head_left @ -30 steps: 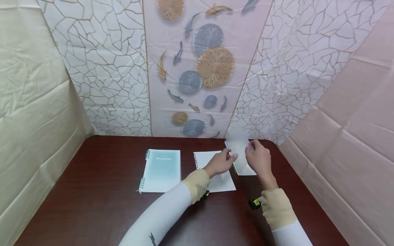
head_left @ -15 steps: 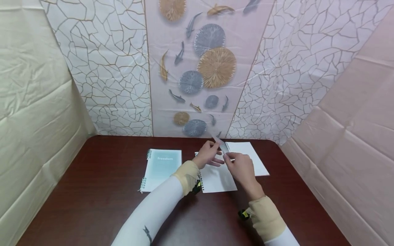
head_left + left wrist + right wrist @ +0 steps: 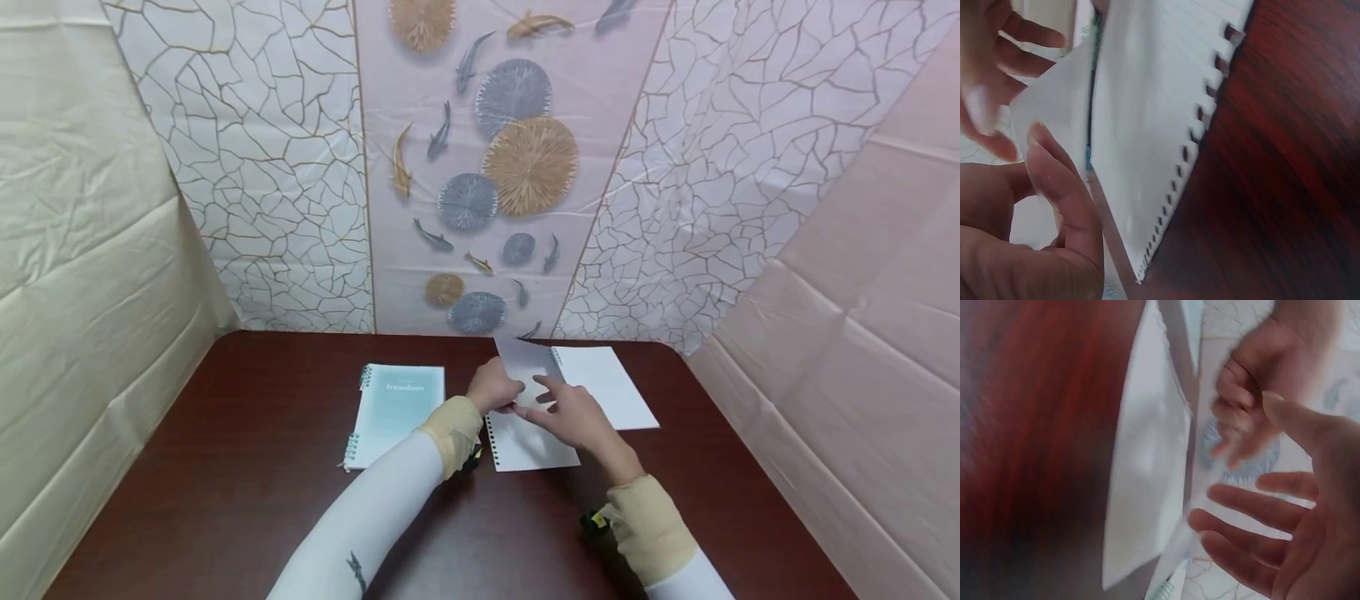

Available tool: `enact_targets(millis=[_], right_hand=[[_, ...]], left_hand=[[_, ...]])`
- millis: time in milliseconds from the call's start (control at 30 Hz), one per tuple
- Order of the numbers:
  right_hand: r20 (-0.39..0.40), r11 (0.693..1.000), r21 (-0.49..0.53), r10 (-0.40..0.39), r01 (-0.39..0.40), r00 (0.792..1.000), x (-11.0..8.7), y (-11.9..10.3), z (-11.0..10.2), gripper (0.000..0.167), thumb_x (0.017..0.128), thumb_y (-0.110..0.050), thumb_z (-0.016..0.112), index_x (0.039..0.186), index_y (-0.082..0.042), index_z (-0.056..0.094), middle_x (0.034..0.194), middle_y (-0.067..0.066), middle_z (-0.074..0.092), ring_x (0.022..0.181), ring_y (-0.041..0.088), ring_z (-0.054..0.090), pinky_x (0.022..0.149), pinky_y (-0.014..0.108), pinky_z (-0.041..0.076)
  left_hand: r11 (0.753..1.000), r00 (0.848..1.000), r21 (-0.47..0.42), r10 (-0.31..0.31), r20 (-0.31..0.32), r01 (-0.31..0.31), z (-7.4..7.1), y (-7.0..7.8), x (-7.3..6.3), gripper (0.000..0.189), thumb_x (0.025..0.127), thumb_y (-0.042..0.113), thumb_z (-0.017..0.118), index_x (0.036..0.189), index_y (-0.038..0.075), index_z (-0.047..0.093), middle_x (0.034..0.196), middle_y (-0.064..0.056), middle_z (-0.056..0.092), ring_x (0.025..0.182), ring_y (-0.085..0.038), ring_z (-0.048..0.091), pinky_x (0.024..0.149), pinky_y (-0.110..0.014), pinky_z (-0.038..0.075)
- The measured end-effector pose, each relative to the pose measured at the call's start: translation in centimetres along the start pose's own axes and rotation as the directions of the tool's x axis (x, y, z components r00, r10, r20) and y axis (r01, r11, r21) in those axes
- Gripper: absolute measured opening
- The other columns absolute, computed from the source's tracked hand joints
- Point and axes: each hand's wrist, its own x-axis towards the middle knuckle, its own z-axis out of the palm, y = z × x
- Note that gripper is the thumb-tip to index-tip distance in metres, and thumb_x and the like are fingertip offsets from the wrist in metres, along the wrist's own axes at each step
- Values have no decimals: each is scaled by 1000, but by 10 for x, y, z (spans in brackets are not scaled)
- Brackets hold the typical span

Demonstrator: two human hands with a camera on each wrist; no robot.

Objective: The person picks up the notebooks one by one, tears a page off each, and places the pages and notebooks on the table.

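A spiral notebook [image 3: 611,392] lies open at the right, its white page upward. From its coil a pale leaf [image 3: 527,357] stands raised and leans leftward over a loose white sheet with punched holes [image 3: 534,448]. My left hand [image 3: 492,387] pinches the near corner of that leaf between thumb and curled fingers, seen also in the left wrist view as the left hand [image 3: 1054,219] at the leaf's edge. Close on the leaf's right, my right hand [image 3: 576,417] has its fingers spread; in the right wrist view the right hand [image 3: 1297,531] holds nothing.
A closed notebook with a blue-green cover reading "freedom" [image 3: 401,421] lies to the left, coils on its left side. Dark red-brown wood forms the table [image 3: 247,467]. Patterned cloth [image 3: 465,275] hangs behind its far edge, with beige cloth at both sides.
The leaf has swung from the right notebook leftward over the punched sheet. My left hand came left and now pinches its corner. My right hand followed leftward, let go and spread its fingers.
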Motion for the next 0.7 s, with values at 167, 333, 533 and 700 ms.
enact_targets(millis=[167,333,533,700], right_hand=[[63,997,67,-32,28,997,7,17,-18,75,103,-43,71,157,2,43,120,23,75,106,38,75,88,51,61],[2,999,44,-28,27,1000,18,36,-34,74,105,-44,68,158,0,41,123,21,74,112,39,72,91,55,59],[-68,995,-92,-28,22,997,28,70,-40,73,104,-46,67,157,-1,44,138,27,64,126,47,62,100,63,52],[-71,982,-190,-12,-2,997,29,101,-41,80,104,-53,63,159,1,43,152,32,49,140,54,45,107,74,40]], left_hand=[[986,999,165,25,-44,-17,7,-16,15,37,98,15,72,124,-9,62,65,-11,70,46,-18,67,48,-30,57],[950,992,311,67,-105,-31,14,-34,34,34,94,20,73,113,-7,67,59,-7,65,40,-16,63,43,-29,53],[875,979,483,136,-152,-47,16,-38,31,28,92,27,75,72,8,68,56,-3,63,51,-20,62,52,-32,54],[793,976,609,152,-157,-26,15,-24,7,32,97,35,74,76,11,69,71,-5,68,67,-25,67,62,-41,59]])
